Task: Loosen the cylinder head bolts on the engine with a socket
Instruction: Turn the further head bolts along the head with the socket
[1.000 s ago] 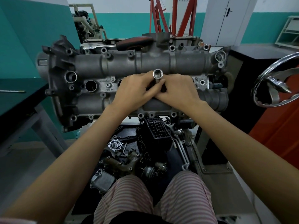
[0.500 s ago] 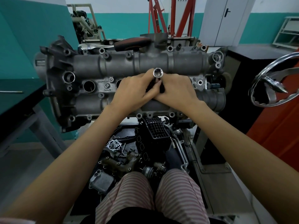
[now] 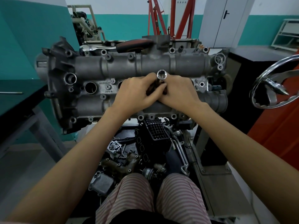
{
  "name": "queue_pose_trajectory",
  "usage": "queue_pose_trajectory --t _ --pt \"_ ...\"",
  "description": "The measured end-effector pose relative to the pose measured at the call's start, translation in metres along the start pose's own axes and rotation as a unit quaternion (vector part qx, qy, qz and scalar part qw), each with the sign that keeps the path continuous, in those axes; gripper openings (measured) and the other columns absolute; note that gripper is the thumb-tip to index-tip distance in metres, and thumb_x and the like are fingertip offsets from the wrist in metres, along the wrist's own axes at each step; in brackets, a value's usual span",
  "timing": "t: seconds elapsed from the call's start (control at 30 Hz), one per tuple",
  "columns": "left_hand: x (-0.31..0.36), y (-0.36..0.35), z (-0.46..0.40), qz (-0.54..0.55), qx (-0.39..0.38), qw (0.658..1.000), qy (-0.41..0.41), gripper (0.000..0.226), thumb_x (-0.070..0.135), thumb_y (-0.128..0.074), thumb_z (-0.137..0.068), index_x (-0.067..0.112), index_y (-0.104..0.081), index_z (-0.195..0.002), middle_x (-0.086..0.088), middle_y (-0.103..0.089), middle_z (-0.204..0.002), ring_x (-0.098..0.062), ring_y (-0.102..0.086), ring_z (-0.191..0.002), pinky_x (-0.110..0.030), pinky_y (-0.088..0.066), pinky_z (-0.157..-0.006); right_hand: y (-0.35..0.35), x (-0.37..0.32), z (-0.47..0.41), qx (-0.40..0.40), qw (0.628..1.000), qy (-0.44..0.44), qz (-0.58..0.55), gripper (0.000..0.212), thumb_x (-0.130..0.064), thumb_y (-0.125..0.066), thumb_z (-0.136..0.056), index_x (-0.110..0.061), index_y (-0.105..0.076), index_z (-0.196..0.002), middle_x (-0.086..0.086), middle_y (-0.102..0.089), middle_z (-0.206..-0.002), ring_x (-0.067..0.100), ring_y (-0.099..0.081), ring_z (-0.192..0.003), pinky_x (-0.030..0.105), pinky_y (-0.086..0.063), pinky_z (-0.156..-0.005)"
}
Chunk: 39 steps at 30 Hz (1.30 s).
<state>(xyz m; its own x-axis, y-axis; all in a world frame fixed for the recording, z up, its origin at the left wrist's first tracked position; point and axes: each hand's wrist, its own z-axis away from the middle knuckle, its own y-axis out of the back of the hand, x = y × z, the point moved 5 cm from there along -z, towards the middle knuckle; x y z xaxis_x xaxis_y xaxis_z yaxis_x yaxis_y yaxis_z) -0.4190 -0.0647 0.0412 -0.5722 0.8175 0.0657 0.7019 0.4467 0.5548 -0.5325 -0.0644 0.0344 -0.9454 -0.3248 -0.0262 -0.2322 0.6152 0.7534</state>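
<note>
Two hands: we have our left hand (image 3: 137,92) and right hand (image 3: 179,92) together at the middle of the cylinder head (image 3: 123,68), fingers curled and pinching the dark shank of the socket (image 3: 161,74) from either side.
Socket: it stands upright between our fingertips, its open chrome mouth facing up toward us, just in front of the head's far cam ridge; its lower end is hidden by our fingers, so we cannot tell whether it sits on a bolt.
Progress: we judge the task barely begun; the socket is being seated by hand, no ratchet is on it, and we see no bolt lifted out.
Left to do: fit a driver, break this bolt loose, then work through the rest; a bolt (image 3: 108,86) shows left of our hands and another (image 3: 201,84) to their right.
Ratchet: a chrome tool with a dark red handle (image 3: 134,43) lies along the head's far edge, within reach.
Around: loose engine parts (image 3: 123,160) are heaped below the head's near edge; a chrome wheel (image 3: 275,84) stands right of the head, red hoist legs (image 3: 186,16) beyond it.
In the way: our own fingers mask the bolt.
</note>
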Motion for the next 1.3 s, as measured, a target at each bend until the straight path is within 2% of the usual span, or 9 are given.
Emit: queue_pose_trajectory --t 0.27,0.47,0.6,0.7,0.8,0.93,1.03,1.2,1.3 --pt "0.0028 -0.0001 0.0004 -0.011 0.012 1.000 -0.007 0.031 0.030 -0.045 -0.084 0.000 -0.053 -0.082 -0.008 -0.059 -0.060 -0.033 -0.053 -0.046 -0.025 -0.032 -0.046 0.0021 -0.0021 0.0005 0.006 1.000 0.002 -0.001 0.032 -0.039 -0.046 -0.080 -0.009 -0.054 -0.086 0.004 -0.064 -0.077 0.029 -0.060 -0.074 0.030 -0.031 -0.056" --pt "0.0022 -0.0012 0.0012 0.021 0.005 1.000 -0.012 0.011 0.032 -0.043 -0.085 0.021 -0.041 -0.088 -0.009 -0.062 -0.065 -0.032 -0.056 -0.051 -0.027 -0.037 -0.048 0.0002 0.0028 -0.0018 -0.011 0.999 -0.030 -0.017 0.025 -0.034 -0.050 -0.082 -0.011 -0.061 -0.082 0.010 -0.065 -0.077 0.033 -0.059 -0.078 0.032 -0.036 -0.060" --pt "0.0028 -0.0002 0.0012 0.008 0.017 1.000 -0.010 0.032 0.030 -0.046 -0.087 0.002 -0.061 -0.084 -0.010 -0.061 -0.062 -0.032 -0.057 -0.049 -0.030 -0.040 -0.045 0.0022 0.0011 -0.0015 0.001 0.999 -0.038 -0.027 0.034 -0.039 -0.038 -0.076 -0.012 -0.056 -0.067 0.012 -0.063 -0.069 0.032 -0.058 -0.070 0.029 -0.026 -0.056" --pt "0.0001 -0.0010 0.0011 -0.003 0.010 1.000 0.002 0.044 0.040 -0.044 -0.090 0.000 -0.062 -0.081 -0.012 -0.062 -0.062 -0.033 -0.058 -0.054 -0.038 -0.045 -0.047 0.0026 -0.0016 0.0006 0.007 0.999 -0.023 -0.034 0.026 -0.035 -0.045 -0.080 -0.017 -0.046 -0.060 0.013 -0.063 -0.065 0.034 -0.058 -0.066 0.029 -0.023 -0.054" --pt "-0.0025 -0.0014 0.0006 0.002 0.008 1.000 0.012 0.050 0.044 -0.044 -0.090 -0.001 -0.063 -0.080 -0.013 -0.062 -0.063 -0.033 -0.059 -0.057 -0.042 -0.046 -0.051 0.0000 0.0001 -0.0006 0.005 1.000 -0.016 -0.024 0.024 -0.035 -0.054 -0.083 -0.013 -0.056 -0.073 0.009 -0.065 -0.073 0.031 -0.060 -0.073 0.029 -0.024 -0.055" --pt "0.0008 0.0015 0.0006 0.018 0.028 0.999 0.004 0.032 0.031 -0.051 -0.087 0.001 -0.059 -0.080 -0.008 -0.059 -0.060 -0.030 -0.056 -0.051 -0.027 -0.037 -0.048 0.0010 -0.0009 -0.0010 0.007 1.000 -0.001 -0.021 0.035 -0.038 -0.048 -0.082 -0.011 -0.054 -0.103 0.008 -0.066 -0.079 0.030 -0.061 -0.076 0.034 -0.039 -0.057" --pt "0.0020 0.0009 0.0002 0.016 0.017 1.000 0.014 0.029 0.030 -0.047 -0.084 0.002 -0.053 -0.081 -0.006 -0.057 -0.064 -0.030 -0.054 -0.052 -0.026 -0.035 -0.048 0.0033 -0.0019 -0.0006 0.007 1.000 -0.001 -0.020 0.034 -0.034 -0.049 -0.081 -0.008 -0.051 -0.103 0.010 -0.065 -0.077 0.033 -0.061 -0.075 0.034 -0.037 -0.057" --pt "0.0021 0.0002 -0.0008 -0.005 0.016 1.000 0.003 0.031 0.031 -0.049 -0.088 0.004 -0.063 -0.083 -0.010 -0.063 -0.069 -0.032 -0.059 -0.056 -0.026 -0.036 -0.049 0.0029 -0.0015 -0.0007 -0.005 1.000 -0.013 -0.003 0.028 -0.034 -0.050 -0.086 -0.011 -0.062 -0.077 0.011 -0.065 -0.071 0.032 -0.060 -0.072 0.031 -0.031 -0.056" --pt "0.0005 0.0002 -0.0006 0.005 0.010 1.000 0.004 0.040 0.038 -0.048 -0.089 0.004 -0.065 -0.077 -0.011 -0.063 -0.064 -0.031 -0.059 -0.056 -0.034 -0.045 -0.048 0.0038 -0.0017 0.0013 -0.003 0.999 -0.022 -0.034 0.030 -0.028 -0.054 -0.084 -0.018 -0.045 -0.057 0.013 -0.063 -0.064 0.034 -0.058 -0.065 0.031 -0.028 -0.054"
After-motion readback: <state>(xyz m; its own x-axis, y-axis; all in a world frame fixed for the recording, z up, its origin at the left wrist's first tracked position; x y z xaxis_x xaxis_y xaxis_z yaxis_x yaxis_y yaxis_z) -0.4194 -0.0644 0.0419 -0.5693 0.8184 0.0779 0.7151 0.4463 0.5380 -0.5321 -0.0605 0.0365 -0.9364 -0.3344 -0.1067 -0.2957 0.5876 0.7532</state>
